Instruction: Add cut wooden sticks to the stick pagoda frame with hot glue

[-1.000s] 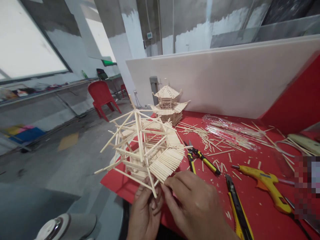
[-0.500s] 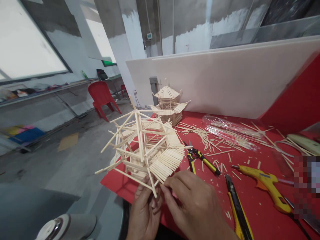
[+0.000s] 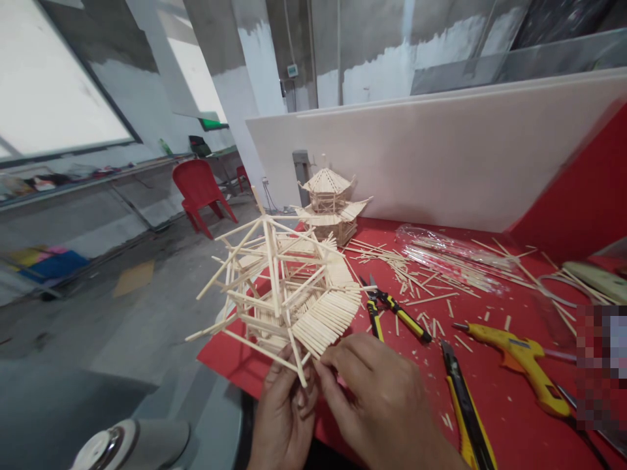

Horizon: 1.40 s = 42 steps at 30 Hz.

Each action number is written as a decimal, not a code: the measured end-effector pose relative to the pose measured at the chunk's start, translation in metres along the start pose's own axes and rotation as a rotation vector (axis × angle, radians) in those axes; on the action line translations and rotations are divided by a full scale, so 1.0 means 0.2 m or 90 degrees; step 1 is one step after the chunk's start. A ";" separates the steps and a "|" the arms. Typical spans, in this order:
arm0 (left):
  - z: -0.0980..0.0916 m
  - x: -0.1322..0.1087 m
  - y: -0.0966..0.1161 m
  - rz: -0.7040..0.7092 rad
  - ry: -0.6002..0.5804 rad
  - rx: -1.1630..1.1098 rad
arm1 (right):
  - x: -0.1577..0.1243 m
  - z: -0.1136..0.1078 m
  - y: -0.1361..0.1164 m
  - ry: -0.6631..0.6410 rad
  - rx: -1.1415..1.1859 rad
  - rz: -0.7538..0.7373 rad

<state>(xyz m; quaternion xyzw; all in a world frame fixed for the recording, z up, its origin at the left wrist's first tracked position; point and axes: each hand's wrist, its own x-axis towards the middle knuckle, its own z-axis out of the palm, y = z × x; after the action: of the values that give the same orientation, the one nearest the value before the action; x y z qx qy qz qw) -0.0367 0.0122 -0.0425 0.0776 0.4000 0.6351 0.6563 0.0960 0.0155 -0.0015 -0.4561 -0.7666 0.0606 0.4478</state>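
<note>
A pagoda-like model built of thin wooden sticks (image 3: 274, 287) is tilted in front of me, its open frame to the left and a slatted roof panel (image 3: 326, 320) to the right. My left hand (image 3: 287, 411) is closed on the model's lower front edge from below, fingers partly hidden behind the sticks. Just right of it, my right hand (image 3: 377, 391) pinches at the near end of the slatted panel. Thumb and forefinger meet there, possibly on a short stick too small to make out.
A finished-looking stick pagoda (image 3: 328, 202) stands behind. On the red table (image 3: 490, 385) lie loose sticks (image 3: 406, 271), a plastic bag of sticks (image 3: 455, 261), yellow-black pliers (image 3: 399, 316), a utility knife (image 3: 465, 405) and a yellow glue gun (image 3: 526, 365). A flask (image 3: 132, 444) is at lower left.
</note>
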 end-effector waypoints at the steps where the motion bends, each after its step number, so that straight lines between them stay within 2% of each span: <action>1: 0.00 0.00 0.00 0.002 0.002 0.001 | 0.00 0.00 0.00 -0.002 0.000 -0.001; 8: 0.03 -0.02 0.01 0.001 0.008 0.003 | -0.01 0.01 0.00 0.005 0.008 0.005; 25: 0.01 -0.02 0.00 0.012 0.011 0.013 | -0.02 -0.01 0.02 0.014 0.001 0.000; 30: 0.00 -0.03 -0.02 0.010 -0.002 0.026 | -0.01 -0.01 0.01 0.028 0.025 -0.049; 34: -0.03 -0.09 -0.05 -0.041 -0.004 0.053 | -0.04 -0.05 0.00 0.054 0.073 -0.086; 36: -0.05 -0.13 -0.07 -0.087 -0.025 0.098 | -0.09 -0.10 0.01 0.089 0.091 -0.074; 38: -0.05 -0.16 -0.08 -0.118 -0.082 0.155 | -0.16 -0.15 0.04 0.072 0.110 -0.022; 42: 0.00 -0.15 -0.13 -0.069 -0.254 0.403 | -0.29 -0.24 0.14 -0.138 0.168 0.183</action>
<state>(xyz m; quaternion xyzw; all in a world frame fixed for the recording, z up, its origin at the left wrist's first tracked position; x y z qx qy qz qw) -0.0133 -0.0201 -0.0456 0.3772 0.4441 0.4171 0.6975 0.1600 -0.0274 -0.0242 -0.4891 -0.7226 0.2725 0.4055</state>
